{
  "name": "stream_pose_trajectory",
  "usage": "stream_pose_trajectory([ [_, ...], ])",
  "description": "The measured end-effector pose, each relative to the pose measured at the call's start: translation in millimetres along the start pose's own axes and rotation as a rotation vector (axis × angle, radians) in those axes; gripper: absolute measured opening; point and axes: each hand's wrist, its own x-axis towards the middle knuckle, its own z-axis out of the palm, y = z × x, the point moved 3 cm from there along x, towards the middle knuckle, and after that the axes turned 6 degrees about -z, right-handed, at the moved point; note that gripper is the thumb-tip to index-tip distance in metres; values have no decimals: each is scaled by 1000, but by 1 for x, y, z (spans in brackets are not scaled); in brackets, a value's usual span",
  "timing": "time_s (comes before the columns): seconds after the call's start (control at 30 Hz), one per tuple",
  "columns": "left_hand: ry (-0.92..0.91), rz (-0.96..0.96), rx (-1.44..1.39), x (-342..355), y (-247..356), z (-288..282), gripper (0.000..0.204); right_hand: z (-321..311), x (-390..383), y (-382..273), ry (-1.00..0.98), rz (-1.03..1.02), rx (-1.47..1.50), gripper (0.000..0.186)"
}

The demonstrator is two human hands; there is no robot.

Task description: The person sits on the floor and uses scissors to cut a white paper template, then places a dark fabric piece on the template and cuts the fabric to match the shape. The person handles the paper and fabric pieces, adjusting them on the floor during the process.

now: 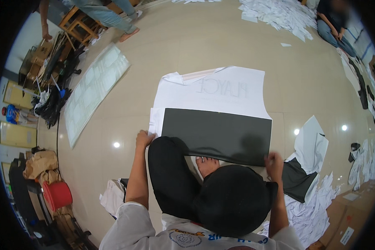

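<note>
On the floor [137, 91] ahead: a white garment [221, 98] spread flat, with a dark grey panel [216, 134] over its near part.
Panel's long axis: left to right across the body, the near edge sloping toward the person at its right end.
Left hand [144, 138]: fingers curled at the garment's white left edge, beside the left knee [164, 146]; whether they pinch it, I cannot tell.
Right hand [274, 163]: fingers curled at the panel's near right corner; grip unclear.
Nearer the panel: the right one.
Bare foot [207, 166]: at the near edge, between the hands.
</note>
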Motion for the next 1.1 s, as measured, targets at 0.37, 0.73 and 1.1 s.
stream_pose_trajectory([
  [0.37,308,857,-150,54,243,-29,42,89,325,-50,267,84,-268,59],
  [0.73,531,876,-28,139,355,-28,21,89,428,2,295,-237,-681,21],
  [1.1,471,776,-201,188,540,-33,28,48,489,-14,439,-274,-494,24],
])
